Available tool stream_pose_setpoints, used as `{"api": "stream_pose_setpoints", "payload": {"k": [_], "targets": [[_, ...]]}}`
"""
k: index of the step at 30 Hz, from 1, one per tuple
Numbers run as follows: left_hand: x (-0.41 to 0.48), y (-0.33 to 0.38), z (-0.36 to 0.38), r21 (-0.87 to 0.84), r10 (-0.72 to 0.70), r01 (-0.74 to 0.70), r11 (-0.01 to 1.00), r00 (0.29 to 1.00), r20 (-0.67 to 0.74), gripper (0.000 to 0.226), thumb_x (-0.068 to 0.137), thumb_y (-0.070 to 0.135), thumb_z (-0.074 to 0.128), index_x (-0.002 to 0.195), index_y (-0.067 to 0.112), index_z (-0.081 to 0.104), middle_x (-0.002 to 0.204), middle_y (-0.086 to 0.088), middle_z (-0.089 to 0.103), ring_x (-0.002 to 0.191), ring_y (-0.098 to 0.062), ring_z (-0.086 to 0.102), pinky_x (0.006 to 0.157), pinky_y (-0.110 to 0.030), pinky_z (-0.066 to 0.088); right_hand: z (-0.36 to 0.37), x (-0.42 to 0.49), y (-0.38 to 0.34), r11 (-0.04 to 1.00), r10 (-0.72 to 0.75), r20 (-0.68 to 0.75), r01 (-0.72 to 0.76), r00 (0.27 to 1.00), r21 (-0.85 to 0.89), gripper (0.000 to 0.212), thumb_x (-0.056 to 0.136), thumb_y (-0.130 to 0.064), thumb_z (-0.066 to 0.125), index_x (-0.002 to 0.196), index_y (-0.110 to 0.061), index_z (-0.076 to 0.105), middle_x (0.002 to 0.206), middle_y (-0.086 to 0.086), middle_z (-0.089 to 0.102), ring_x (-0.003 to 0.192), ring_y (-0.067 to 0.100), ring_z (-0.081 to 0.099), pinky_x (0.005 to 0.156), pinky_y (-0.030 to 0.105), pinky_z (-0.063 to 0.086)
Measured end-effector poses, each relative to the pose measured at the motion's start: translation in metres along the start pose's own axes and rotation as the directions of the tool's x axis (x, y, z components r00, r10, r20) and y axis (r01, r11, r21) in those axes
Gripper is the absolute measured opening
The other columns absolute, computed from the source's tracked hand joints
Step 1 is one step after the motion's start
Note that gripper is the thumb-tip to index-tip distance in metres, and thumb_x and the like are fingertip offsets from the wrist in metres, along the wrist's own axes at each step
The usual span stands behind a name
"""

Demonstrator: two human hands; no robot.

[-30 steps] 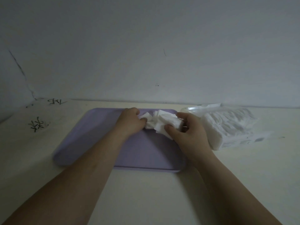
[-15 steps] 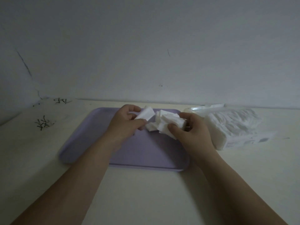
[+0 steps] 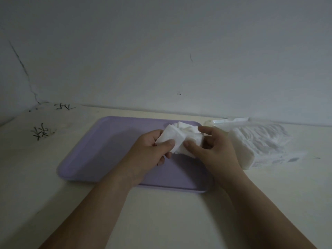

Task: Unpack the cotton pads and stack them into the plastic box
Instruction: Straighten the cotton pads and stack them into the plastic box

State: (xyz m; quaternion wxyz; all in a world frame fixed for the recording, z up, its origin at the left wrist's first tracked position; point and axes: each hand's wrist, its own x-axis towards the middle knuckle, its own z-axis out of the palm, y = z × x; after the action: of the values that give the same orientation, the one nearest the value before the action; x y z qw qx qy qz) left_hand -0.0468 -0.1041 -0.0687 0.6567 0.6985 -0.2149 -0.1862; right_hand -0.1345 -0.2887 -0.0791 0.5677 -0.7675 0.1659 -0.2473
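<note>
My left hand (image 3: 152, 151) pinches a white cotton pad (image 3: 169, 138) between thumb and fingers above the purple tray (image 3: 100, 150). My right hand (image 3: 215, 150) holds a loose bunch of white cotton pads (image 3: 191, 139) just to the right of it, fingers curled round them. A few more pads (image 3: 181, 125) lie on the tray's far right part behind the hands. The opened clear pack of cotton pads (image 3: 258, 142) lies on the table right of the tray. A clear plastic box edge (image 3: 231, 120) shows behind the pack, mostly hidden.
A white wall rises right behind the table. Black scribbles (image 3: 42, 134) mark the table surface at the far left. The cream table (image 3: 170, 212) runs toward me in front of the tray.
My left hand has drawn one pad away from the bunch and brought it nearer to me. My right hand stays at the bunch, which has shifted slightly.
</note>
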Motion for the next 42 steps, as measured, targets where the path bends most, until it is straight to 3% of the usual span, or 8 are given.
{"api": "stream_pose_setpoints", "payload": {"k": [6,8,10,15,21,30,36,42], "targets": [[-0.008,0.005,-0.007,-0.035,0.065,-0.059,0.998,0.980,0.190,0.021,0.088,-0.002,0.078,0.099,0.016,0.078,0.086,0.003,0.076,0.074,-0.007,0.067,0.064,-0.017,0.050,-0.001,0.001,0.001,0.984,0.006,0.085,-0.020,0.996,0.174,0.059,0.084,-0.005,0.085,0.136,-0.017,0.060,0.100,0.002,0.082,0.096,0.021,0.079,0.089,0.042,0.063],[-0.009,0.005,-0.005,0.002,0.065,-0.067,0.998,0.977,0.201,0.021,0.090,-0.001,0.075,0.104,0.014,0.080,0.093,0.003,0.080,0.083,-0.005,0.072,0.075,-0.017,0.054,0.000,0.000,0.001,0.988,-0.003,0.111,-0.015,0.994,0.156,0.053,0.084,-0.002,0.084,0.128,-0.023,0.063,0.100,0.000,0.082,0.096,0.021,0.079,0.088,0.045,0.063],[-0.010,0.006,-0.001,0.043,0.077,-0.085,0.995,0.984,0.158,0.018,0.095,0.002,0.071,0.110,0.009,0.078,0.086,0.008,0.079,0.073,0.000,0.069,0.072,-0.016,0.053,0.001,0.000,0.003,0.986,-0.004,0.125,-0.017,0.992,0.168,0.050,0.084,0.004,0.080,0.121,-0.025,0.065,0.101,0.000,0.082,0.095,0.020,0.079,0.089,0.046,0.063],[-0.006,-0.001,-0.001,0.094,0.105,-0.106,0.990,0.994,0.019,0.011,0.092,0.007,0.077,0.093,0.018,0.076,0.096,-0.007,0.081,0.089,-0.022,0.074,0.097,-0.054,0.058,0.003,0.002,0.008,0.985,-0.005,0.098,-0.012,0.995,0.170,0.049,0.084,0.004,0.079,0.125,-0.020,0.068,0.101,0.003,0.081,0.089,0.021,0.079,0.077,0.037,0.062],[-0.005,-0.001,-0.001,0.134,0.132,-0.125,0.983,0.991,-0.039,0.008,0.090,0.014,0.080,0.089,0.021,0.076,0.091,-0.009,0.078,0.077,-0.014,0.064,0.077,-0.035,0.053,0.002,0.002,0.009,0.985,-0.019,0.144,-0.006,0.989,0.170,0.050,0.083,-0.012,0.083,0.130,-0.019,0.068,0.106,0.004,0.080,0.092,0.021,0.078,0.081,0.039,0.062],[-0.002,-0.003,-0.003,0.184,0.200,-0.181,0.966,0.975,-0.095,0.014,0.082,0.010,0.087,0.087,0.010,0.074,0.084,-0.024,0.070,0.067,-0.016,0.056,0.064,-0.031,0.048,0.005,0.002,0.009,0.976,-0.055,0.180,0.015,0.982,0.219,0.061,0.076,-0.030,0.080,0.133,-0.019,0.064,0.112,0.008,0.079,0.104,0.030,0.076,0.087,0.040,0.061],[-0.005,0.002,-0.003,0.175,0.242,-0.229,0.958,0.969,-0.056,0.011,0.082,0.011,0.087,0.085,0.016,0.077,0.082,-0.021,0.070,0.066,-0.015,0.055,0.064,-0.030,0.048,0.003,0.001,0.009,0.973,-0.042,0.194,-0.004,0.980,0.230,0.048,0.091,-0.003,0.075,0.136,-0.014,0.061,0.102,0.007,0.080,0.088,0.022,0.075,0.079,0.034,0.057],[-0.005,0.003,-0.004,0.192,0.234,-0.220,0.956,0.970,-0.057,0.014,0.080,0.009,0.088,0.086,0.014,0.076,0.081,-0.018,0.071,0.064,-0.012,0.056,0.061,-0.023,0.049,0.002,0.000,0.008,0.975,-0.080,0.205,0.035,0.976,0.218,0.059,0.078,-0.016,0.074,0.135,-0.020,0.061,0.110,0.009,0.079,0.104,0.031,0.075,0.082,0.039,0.059]]}}
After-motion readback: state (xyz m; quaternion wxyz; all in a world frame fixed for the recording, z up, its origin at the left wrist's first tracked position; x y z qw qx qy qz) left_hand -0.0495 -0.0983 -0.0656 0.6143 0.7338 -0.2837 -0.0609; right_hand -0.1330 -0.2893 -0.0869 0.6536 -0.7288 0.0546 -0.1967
